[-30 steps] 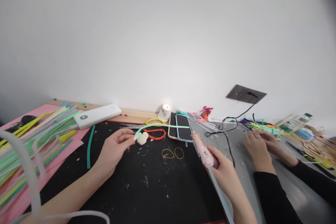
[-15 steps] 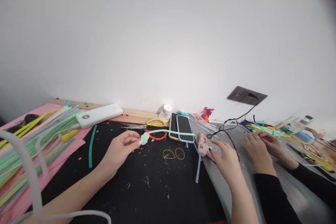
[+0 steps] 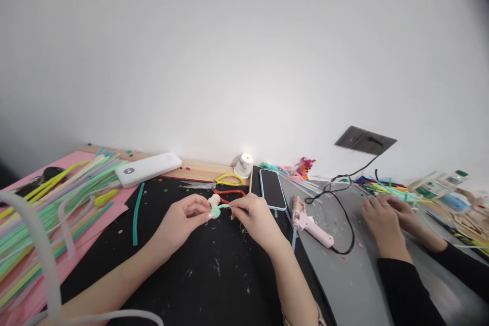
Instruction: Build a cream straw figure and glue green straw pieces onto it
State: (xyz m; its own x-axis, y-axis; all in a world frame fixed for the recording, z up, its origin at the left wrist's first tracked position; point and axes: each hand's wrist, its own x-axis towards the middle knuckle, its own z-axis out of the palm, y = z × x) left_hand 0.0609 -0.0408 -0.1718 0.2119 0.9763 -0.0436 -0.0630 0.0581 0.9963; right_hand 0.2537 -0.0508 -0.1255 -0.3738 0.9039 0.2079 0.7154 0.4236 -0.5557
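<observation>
My left hand pinches a small cream and mint-green craft piece above the black mat. My right hand has its fingers closed on the mint-green straw end that joins that piece. A pink glue gun lies on the grey mat to the right of my right hand, with its black cord running back to a wall socket. A red loop lies just behind my fingers.
Many coloured straws lie on pink paper at the left, by a white case. A lit candle, scissors and a phone sit at the back. Another person's hands in black sleeves work at the right.
My right hand set the glue gun down on the grey mat and moved left to the straw at the craft piece. The left hand stayed in place.
</observation>
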